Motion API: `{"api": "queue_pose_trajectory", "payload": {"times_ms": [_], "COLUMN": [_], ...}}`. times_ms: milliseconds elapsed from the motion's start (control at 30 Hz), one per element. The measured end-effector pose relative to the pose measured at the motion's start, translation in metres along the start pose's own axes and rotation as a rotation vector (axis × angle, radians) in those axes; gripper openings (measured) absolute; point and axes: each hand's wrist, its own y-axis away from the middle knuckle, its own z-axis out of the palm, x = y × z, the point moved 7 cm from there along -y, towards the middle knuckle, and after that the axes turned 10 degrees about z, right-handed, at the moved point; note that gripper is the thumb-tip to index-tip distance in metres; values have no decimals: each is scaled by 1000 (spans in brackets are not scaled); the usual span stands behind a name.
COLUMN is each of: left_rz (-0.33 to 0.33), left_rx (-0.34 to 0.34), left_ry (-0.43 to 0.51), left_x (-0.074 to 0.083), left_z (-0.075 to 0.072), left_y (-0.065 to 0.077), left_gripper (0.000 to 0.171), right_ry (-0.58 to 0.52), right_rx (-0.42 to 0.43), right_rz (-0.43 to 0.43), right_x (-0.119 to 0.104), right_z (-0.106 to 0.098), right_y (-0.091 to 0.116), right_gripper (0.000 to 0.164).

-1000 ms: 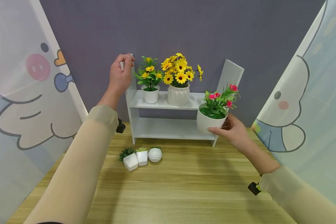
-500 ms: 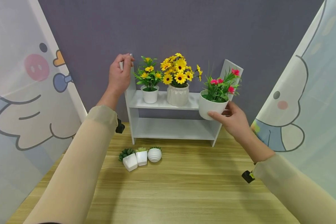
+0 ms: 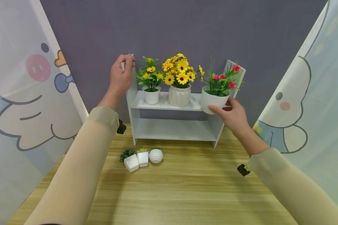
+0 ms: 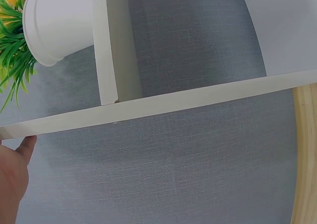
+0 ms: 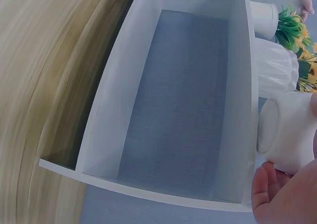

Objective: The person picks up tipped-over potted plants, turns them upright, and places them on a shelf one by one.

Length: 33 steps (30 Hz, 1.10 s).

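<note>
My right hand (image 3: pixel 233 116) grips a white pot of pink flowers (image 3: pixel 215 99), thumb across its front and fingers round its right side. The pot overlaps the right end of the upper board of the white shelf (image 3: pixel 177 129); in the right wrist view the pot's base (image 5: pixel 268 126) is right by that board. My left hand (image 3: pixel 122 73) holds the top of the shelf's left side panel, fingers curled over it. On the upper board stand a small white pot of yellow flowers (image 3: pixel 151 95) and a ribbed white pot of sunflowers (image 3: pixel 179 95).
Several small succulents in white pots (image 3: pixel 143 158) lie tipped on the wooden table (image 3: pixel 180 193), in front of the shelf's left end. Behind the shelf rises a grey wall (image 3: pixel 186 28). Cartoon-printed curtains (image 3: pixel 19 78) flank both sides.
My right hand has raised the pot of pink flowers from in front of the lower compartment to the upper board's level. The left hand stays on the side panel.
</note>
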Motion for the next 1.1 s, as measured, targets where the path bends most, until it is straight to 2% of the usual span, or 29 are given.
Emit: {"api": "queue_pose_trajectory", "payload": {"times_ms": [267,467,767,1100], "left_rz": [3,3,13,-8], "left_rx": [3,0,3,-8], "left_ry": [13,13,15,-10], "left_x": [0,0,0,1], "left_z": [0,0,0,1], "left_y": [0,0,0,-1], "left_gripper": [27,27,26,32], "right_ry": [16,36,16,-15], "right_rx": [35,35,32,30], "right_rz": [19,25,21,31], "right_x": [-3,-6,-7,-5], "right_z": [7,12,19,26], "right_y": [-6,-13,-25,-34], "right_gripper": [101,110,109,110]}}
